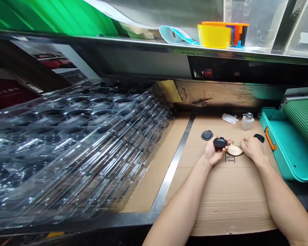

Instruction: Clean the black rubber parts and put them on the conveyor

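My left hand (213, 152) is closed round a black oval plastic lid (220, 142) with a small tab on its upper edge. A similar black lid (207, 135) lies on the cardboard just beyond that hand. Between my hands rests a round beige pad (234, 150), partly covered by my left fingertips. My right hand (253, 147) is curled at the pad's right edge, fingers drawn together; whatever they hold is hidden. Another glossy black round piece (259, 138) sits just past my right knuckles.
Stacked clear plastic trays (87, 143) fill the left side. A white pump bottle (247, 121) and crumpled white tissue (229, 118) stand at the back of the cardboard (220, 194). A teal bin (297, 167) borders the right, below a green conveyor belt (304, 118). A shelf (143, 46) hangs overhead.
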Motion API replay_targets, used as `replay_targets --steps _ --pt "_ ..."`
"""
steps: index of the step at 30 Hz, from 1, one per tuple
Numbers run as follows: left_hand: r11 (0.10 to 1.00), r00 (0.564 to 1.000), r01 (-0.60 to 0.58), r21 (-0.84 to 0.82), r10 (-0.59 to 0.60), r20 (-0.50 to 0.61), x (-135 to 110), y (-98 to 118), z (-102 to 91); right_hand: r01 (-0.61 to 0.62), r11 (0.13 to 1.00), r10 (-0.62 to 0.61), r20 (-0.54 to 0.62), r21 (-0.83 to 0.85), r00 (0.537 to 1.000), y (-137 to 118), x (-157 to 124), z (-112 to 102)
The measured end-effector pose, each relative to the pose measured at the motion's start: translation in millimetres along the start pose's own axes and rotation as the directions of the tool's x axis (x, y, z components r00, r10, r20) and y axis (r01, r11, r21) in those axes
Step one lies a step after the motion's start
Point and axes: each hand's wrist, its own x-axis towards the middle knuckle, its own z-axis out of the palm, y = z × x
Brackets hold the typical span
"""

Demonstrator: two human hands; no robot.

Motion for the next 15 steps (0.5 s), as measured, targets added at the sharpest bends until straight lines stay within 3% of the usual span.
replay_targets --steps 3,6,7,9,11,12,15 --pt "0.992 0.995 -0.089 0.088 0.085 0.05 0.2 -0.3 0.7 0.086 0.996 -0.083 -0.088 0.028 0.993 1.6 0.7 3.4" --pt "0.913 0.947 -0.318 0.254 0.319 0.038 3.7 -3.9 1.3 0.253 0.963 -0.228 -0.215 0.097 0.95 -2.6 -1.3 4.4" --pt "0.847 0.899 -0.419 0.326 0.437 0.018 4.7 -5.5 1.3 0.311 0.942 -0.279 -0.216 0.128 0.936 -5.3 -2.8 4.5" --pt "0.658 0.74 -0.591 0.467 0.673 -0.01 5.1 -8.6 1.1 0.414 0.891 -0.39 -0.155 0.184 0.908 -11.5 -6.6 5.1" --pt "0.454 0.57 -0.672 0.585 0.821 0.017 2.9 -11.2 0.6 0.483 0.849 -0.478 -0.078 0.212 0.875 -16.9 -10.4 7.0" --pt "0.369 0.513 -0.685 0.629 0.856 0.056 1.3 -12.3 0.2 0.5 0.838 -0.502 -0.049 0.217 0.863 -18.9 -11.9 8.3" --pt "0.177 0.436 -0.671 0.72 0.879 0.191 -1.2 -15.8 -1.6 0.501 0.838 -0.514 0.004 0.218 0.858 -21.7 -13.8 11.8"
